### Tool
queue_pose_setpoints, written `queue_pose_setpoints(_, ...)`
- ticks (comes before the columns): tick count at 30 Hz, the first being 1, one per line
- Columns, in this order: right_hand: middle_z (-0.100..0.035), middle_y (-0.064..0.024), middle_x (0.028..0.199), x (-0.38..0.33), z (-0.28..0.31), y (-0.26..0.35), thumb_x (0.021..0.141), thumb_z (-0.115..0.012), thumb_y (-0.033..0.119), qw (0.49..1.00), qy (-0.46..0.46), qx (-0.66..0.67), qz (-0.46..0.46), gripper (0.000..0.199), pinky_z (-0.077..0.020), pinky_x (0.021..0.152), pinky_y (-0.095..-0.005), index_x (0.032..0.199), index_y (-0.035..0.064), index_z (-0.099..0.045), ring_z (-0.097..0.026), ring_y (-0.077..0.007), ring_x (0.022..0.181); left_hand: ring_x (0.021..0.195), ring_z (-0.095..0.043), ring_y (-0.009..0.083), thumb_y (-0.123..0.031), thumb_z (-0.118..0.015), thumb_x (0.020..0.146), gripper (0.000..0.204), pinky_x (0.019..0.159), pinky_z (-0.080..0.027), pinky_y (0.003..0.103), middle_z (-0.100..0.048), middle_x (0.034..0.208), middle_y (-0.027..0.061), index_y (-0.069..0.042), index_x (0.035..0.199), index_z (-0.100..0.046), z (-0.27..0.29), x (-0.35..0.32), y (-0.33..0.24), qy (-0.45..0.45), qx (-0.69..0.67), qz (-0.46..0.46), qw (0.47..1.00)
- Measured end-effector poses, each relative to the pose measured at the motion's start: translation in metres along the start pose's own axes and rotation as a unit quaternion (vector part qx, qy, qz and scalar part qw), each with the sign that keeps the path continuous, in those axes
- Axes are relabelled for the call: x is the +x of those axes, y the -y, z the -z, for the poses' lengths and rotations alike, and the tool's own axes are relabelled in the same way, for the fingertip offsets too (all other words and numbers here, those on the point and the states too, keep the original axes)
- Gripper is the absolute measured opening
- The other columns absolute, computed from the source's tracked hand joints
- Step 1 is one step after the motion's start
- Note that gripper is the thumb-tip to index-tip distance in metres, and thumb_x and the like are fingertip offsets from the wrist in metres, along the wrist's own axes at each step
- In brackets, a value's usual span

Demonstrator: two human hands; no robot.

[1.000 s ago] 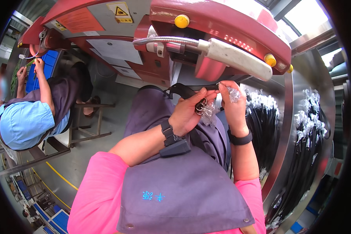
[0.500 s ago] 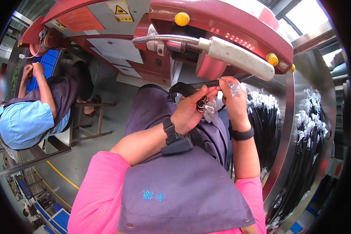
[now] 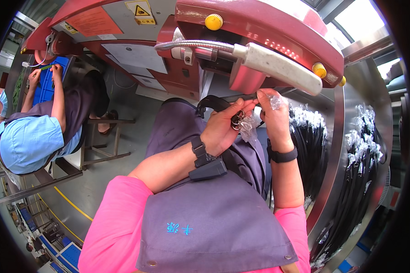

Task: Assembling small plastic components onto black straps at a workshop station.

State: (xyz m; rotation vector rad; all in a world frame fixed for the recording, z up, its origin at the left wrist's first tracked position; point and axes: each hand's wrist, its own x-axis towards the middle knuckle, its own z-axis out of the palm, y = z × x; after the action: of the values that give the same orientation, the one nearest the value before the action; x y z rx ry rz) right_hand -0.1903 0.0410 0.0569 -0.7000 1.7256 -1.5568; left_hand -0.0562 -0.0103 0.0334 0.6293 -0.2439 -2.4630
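A black strap [image 3: 221,103], looped at its left end, is in my hands just below the roller of a red machine. My left hand [image 3: 223,126] is closed round the strap, palm up, with a metal ring [image 3: 235,120] and crumpled clear plastic wrap [image 3: 248,128] at its fingers. My right hand [image 3: 274,119] pinches a flat stretch of the strap between thumb and fingers. More clear film [image 3: 275,103] sticks out over that hand's knuckles. The strap's parts inside the fingers are hidden.
Ahead stands the red machine [image 3: 269,27] with a pinkish roller [image 3: 246,78] and a pale guard-like bar [image 3: 282,68]. Bundles of black straps [image 3: 307,145] with plastic-wrapped ends hang at right beside a metal frame [image 3: 335,150]. At left, a co-worker [image 3: 29,139] sits by a blue tray [image 3: 43,93].
My hands and the strap have hardly moved. The co-worker's hands have drawn apart, with a green strip now showing between them, and their head has turned.
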Motion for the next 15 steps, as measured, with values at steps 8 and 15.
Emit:
queue_pose_setpoints(8,-0.061,0.0029,0.073,-0.004,0.011,0.001,0.090,-0.063,0.013,0.997,0.000,0.072,-0.001,0.010,-0.0273,0.044,-0.0181,0.097,0.0057,-0.066,-0.038,-0.0004,0.050,0.099,-0.063,0.0176,-0.016,-0.060,0.093,0.028,0.085,-0.050,0.028,-0.065,0.111,0.0133,0.004,0.112,-0.061,-0.008,0.000,0.007,0.003,0.016,-0.006,1.000)
queue_pose_setpoints(15,-0.060,-0.0002,0.081,-0.024,0.037,-0.008,0.086,-0.067,0.007,0.983,0.044,-0.045,0.173,0.008,-0.0363,0.053,-0.0198,0.091,0.0024,-0.067,-0.048,-0.0054,0.063,0.091,-0.060,0.0126,-0.023,-0.058,0.095,0.031,0.080,-0.049,0.025,-0.066,0.108,0.0116,0.000,0.115,-0.059,-0.005,-0.021,0.001,0.032,0.074,0.066,0.995)
